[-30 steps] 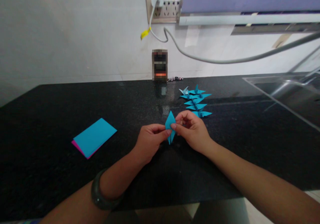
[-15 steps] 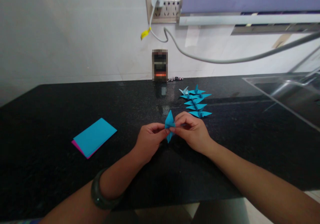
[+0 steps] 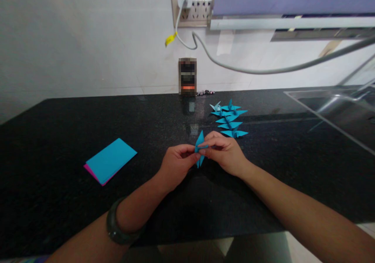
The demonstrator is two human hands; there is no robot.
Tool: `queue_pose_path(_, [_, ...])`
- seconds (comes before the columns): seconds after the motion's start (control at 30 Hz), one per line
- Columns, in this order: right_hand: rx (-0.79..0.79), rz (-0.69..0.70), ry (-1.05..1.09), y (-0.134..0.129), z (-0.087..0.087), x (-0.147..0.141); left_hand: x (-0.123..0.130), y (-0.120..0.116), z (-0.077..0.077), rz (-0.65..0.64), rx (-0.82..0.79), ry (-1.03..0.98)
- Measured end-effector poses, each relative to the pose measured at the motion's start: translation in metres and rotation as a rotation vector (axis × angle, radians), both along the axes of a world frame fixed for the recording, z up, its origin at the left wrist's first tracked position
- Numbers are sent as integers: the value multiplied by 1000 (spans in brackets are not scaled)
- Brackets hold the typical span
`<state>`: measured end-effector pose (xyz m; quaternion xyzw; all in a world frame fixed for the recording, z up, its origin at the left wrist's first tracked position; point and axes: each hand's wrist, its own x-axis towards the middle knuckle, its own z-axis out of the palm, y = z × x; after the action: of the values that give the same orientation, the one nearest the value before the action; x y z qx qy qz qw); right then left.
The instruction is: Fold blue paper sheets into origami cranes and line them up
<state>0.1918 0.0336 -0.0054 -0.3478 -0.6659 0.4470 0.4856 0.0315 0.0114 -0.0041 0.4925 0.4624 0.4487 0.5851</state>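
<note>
Between my hands is a folded blue origami paper (image 3: pixel 200 138), a narrow diamond with one point toward the wall and a split lower end toward me. My left hand (image 3: pixel 177 164) pinches its left side between thumb and forefinger. From the right, my right hand (image 3: pixel 227 153) grips the paper near its middle, with thumb and fingers closed on a fold. The fingertips hide part of the middle. Just beyond my right hand lie several folded blue paper cranes (image 3: pixel 234 133) in a cluster, with one paler crane (image 3: pixel 216 106) at the back left.
A stack of blue paper sheets (image 3: pixel 111 160) over a pink one lies left on the black countertop (image 3: pixel 58 138). A pixelated phone-like object (image 3: pixel 187 76) leans on the wall beside a beaded strand (image 3: pixel 206 93). A sink (image 3: pixel 331 106) is at right; a grey cable (image 3: pixel 254 72) hangs above.
The blue origami paper has tilted slightly and shifted a little right. My right fingers have moved over its middle, and its lower end now shows two points.
</note>
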Motion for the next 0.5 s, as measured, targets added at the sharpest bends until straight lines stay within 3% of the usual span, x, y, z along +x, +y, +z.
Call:
queue_pose_path(0.33, [123,3,-69,3,-4,1,1,3,4,0,-66,2])
queue_pose_path(0.5, [347,87,-180,5,-3,7,0,3,6,-39,-134,-78])
